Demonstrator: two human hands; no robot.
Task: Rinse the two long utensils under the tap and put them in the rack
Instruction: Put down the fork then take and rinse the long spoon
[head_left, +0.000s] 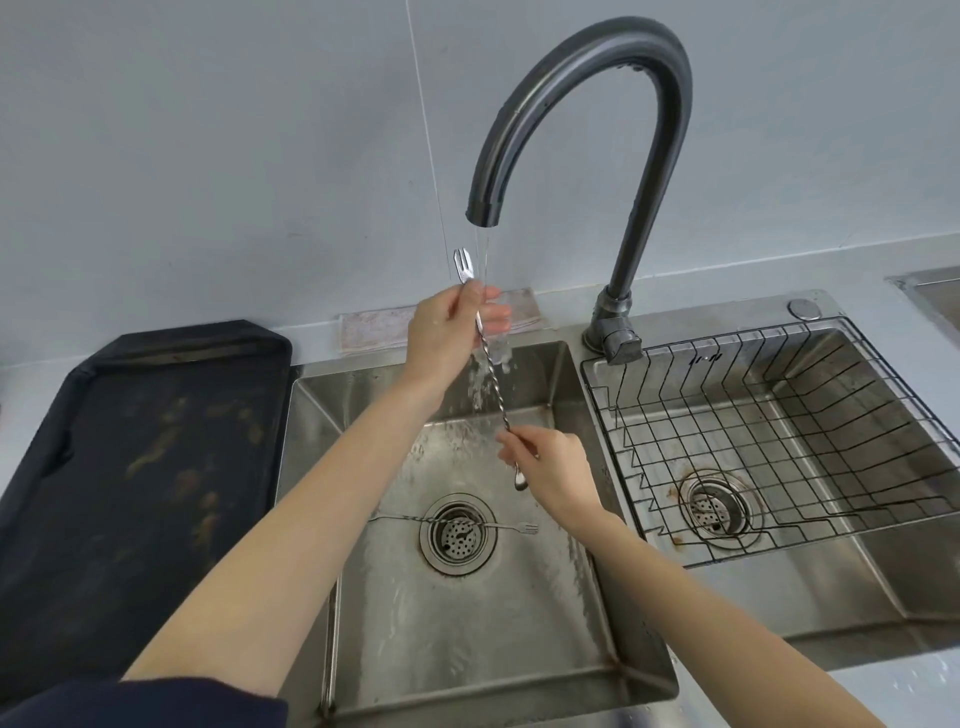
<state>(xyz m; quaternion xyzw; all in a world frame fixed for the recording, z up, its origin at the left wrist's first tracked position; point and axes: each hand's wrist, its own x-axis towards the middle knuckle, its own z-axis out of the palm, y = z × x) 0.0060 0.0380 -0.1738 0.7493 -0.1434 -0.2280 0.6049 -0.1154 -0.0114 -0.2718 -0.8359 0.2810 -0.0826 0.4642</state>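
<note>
A long twisted steel utensil (493, 387) with a small fork at its top end is held tilted under the running tap (587, 104). My left hand (447, 325) grips it near the fork end, in the stream. My right hand (548, 465) pinches its lower end, where a small spoon tip sticks out. A second twisted utensil (400, 519) lies flat across the drain of the left sink basin (467, 623), fork end to the right. The black wire rack (779, 426) sits in the right basin and holds nothing.
A dark stained tray (135, 467) lies left of the sink. A folded cloth (374, 330) rests against the wall behind the left basin. The tap's base (615, 332) stands between the two basins. Another basin's edge (930, 291) shows at far right.
</note>
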